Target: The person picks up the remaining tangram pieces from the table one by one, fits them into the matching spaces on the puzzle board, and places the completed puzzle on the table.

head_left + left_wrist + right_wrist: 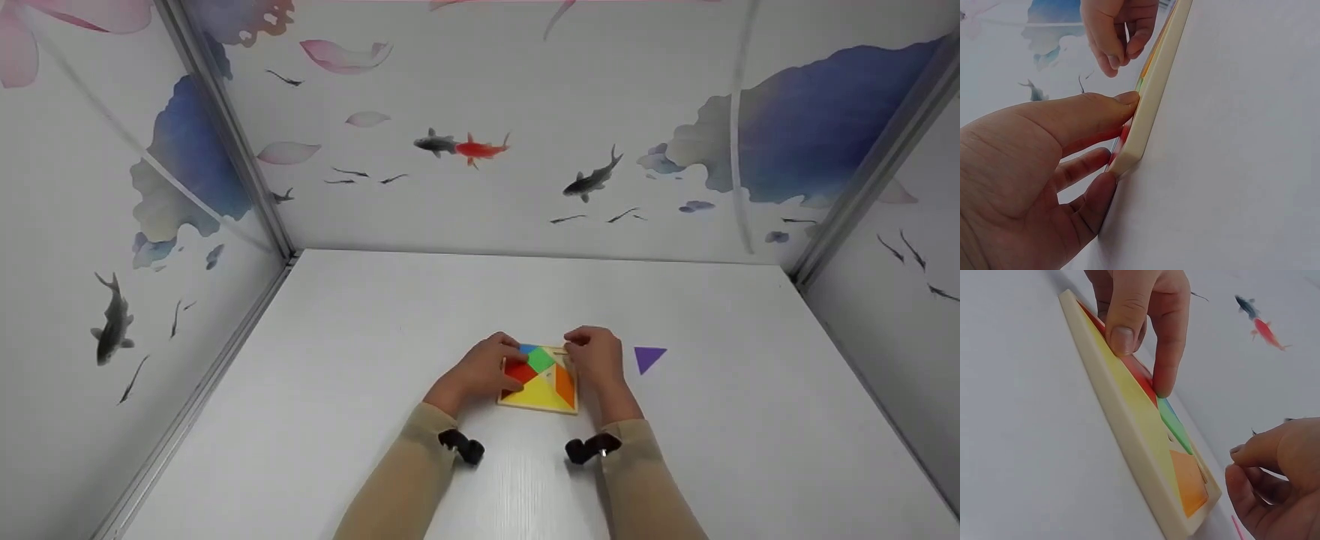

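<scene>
1. A white bench (337, 337) spreads between pale walls (487, 82) on the left, far and right sides, printed with fish, petals and blue leaf shapes. Grey metal rails (225, 120) line the corners.
2. A wooden tray (536, 409) of coloured pieces rests near the middle of the bench, between both hands.
3. The left hand (484, 364) rests on the tray's left side, fingers spread and fairly straight, grasping no loose piece.
4. The right hand (598, 360) is at the tray's far right corner, thumb and fingers loosely bent; nothing shows between them.
5. The head view plainly shows a purple triangle (649, 358) on the bench, right of the right hand. The left wrist view shows the frame's thick pale side; the right wrist view shows the left forefinger touching where red meets green.
6. Counted: one tray; five colours visible inside it, namely blue piece (527, 348), green piece (540, 361), red piece (522, 372), yellow piece (538, 393) and orange piece (565, 386); one purple triangle outside; two beige sleeves (409, 465); two black wrist mounts (466, 448).
</scene>
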A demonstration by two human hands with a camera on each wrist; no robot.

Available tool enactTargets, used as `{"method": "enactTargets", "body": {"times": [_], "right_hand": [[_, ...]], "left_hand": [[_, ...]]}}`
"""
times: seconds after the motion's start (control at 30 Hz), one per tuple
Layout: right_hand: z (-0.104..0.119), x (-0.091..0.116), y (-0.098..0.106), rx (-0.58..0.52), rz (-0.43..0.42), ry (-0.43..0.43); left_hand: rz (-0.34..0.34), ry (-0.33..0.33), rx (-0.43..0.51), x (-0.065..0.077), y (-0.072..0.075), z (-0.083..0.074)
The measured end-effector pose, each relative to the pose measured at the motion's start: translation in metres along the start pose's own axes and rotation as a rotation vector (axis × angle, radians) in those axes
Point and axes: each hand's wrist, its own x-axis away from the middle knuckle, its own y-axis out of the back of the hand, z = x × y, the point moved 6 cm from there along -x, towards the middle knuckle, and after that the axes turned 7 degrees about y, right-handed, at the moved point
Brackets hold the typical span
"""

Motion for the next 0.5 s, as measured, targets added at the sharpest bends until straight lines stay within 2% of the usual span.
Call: {"method": "enactTargets", "body": {"times": [0.13,0.33,0.5], "right_hand": [[-0.004,-0.002,0.006,-0.006,-0.028,0.002],[-0.011,-0.004,0.011,-0.062,-0.036,-0.075],[-0.010,-0.005,0.017,-0.056,-0.072,-0.043]], "left_hand": [[-0.001,0.009,0.011,0.000,0.000,0.000],[-0.005,0.007,0.009,0.001,-0.001,0.000],[-0.002,0.019,0.027,0.001,-0.001,0.000]]}}
